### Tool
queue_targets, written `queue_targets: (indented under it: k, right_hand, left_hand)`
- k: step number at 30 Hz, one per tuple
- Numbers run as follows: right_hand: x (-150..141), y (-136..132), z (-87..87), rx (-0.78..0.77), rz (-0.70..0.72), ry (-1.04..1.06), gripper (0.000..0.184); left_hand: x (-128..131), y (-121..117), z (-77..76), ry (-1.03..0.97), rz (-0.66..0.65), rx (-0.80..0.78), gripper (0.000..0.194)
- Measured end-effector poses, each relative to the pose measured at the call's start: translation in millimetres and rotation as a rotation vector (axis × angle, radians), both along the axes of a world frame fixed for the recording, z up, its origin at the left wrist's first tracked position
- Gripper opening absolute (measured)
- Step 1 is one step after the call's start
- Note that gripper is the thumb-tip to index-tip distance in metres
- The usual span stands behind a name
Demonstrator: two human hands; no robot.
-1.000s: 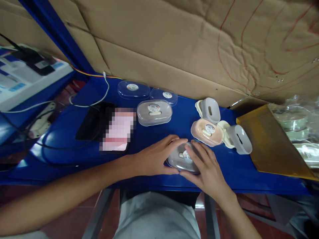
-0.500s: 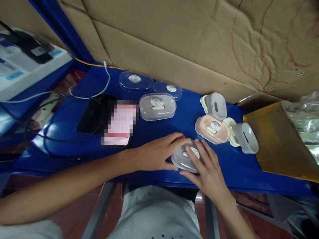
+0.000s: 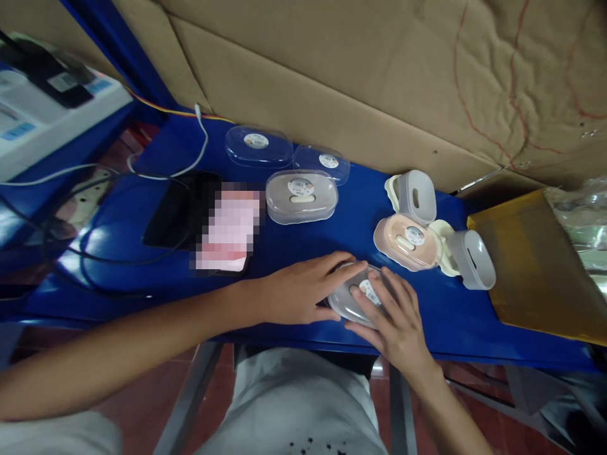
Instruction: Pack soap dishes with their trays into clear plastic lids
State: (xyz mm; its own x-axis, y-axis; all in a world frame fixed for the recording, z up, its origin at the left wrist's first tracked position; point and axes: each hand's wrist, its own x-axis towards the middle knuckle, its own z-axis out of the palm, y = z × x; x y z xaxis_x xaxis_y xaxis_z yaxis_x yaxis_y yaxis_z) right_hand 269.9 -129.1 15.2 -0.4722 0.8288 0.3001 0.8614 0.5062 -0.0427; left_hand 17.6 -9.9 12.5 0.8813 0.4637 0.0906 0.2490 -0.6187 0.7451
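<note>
A small grey oval box with a clear lid (image 3: 348, 303) and a round white label sits low on the blue table, between my hands. My left hand (image 3: 306, 291) grips its left end, thumb at the near side and fingers along the far edge. From the right, my right hand (image 3: 396, 316) wraps over the box, its fingers spread across the lid and partly hiding the label. Beyond them stands a larger clear-lidded grey oval box (image 3: 303, 197). To the right lies a peach oval box with a clear lid (image 3: 408, 241).
Two clear lids (image 3: 258, 144) with labels lie at the back by the cardboard. Grey oval cups (image 3: 472, 259) with cream parts (image 3: 443, 243) stand at right, near a brown box (image 3: 526, 265). A phone (image 3: 227, 230) and cables (image 3: 206, 136) are at left.
The view has shifted slightly. Both hands stay on the small grey box, and my right fingers have slid a little over the lid, now covering more of its middle.
</note>
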Motion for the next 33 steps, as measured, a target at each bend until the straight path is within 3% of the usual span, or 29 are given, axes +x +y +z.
queue_targets:
  k: [17,20,22,25,28,30,33]
  right_hand:
    - [10,3,0.7,-0.057,0.042,0.035,0.085]
    - [17,12,6.6,-0.129,0.116,0.158,0.076]
    - [30,18,12.9,-0.140,0.151,0.290,0.074]
    - [55,28,20.2,0.021,-0.022,0.364,0.061]
    - [79,35,17.7,0.103,-0.256,0.203,0.068]
    - [87,34,11.2,0.059,-0.313,0.098,0.069]
    - [91,18,2.7,0.074,-0.344,0.071,0.055]
  left_hand:
    - [3,-1,-0.3,-0.002,-0.010,0.019,0.095]
    - [3,-2,-2.6,-0.032,0.024,0.127,0.092]
    - [4,-2,-3.3,-0.070,0.027,0.263,0.079]
    - [3,-1,-1.3,-0.073,0.011,0.423,0.061]
    - [2,1,3.3,-0.016,0.062,0.506,0.059]
    - [0,3,5.4,0.011,0.133,0.569,0.058]
    - [0,8,5.1,0.022,0.257,0.673,0.055]
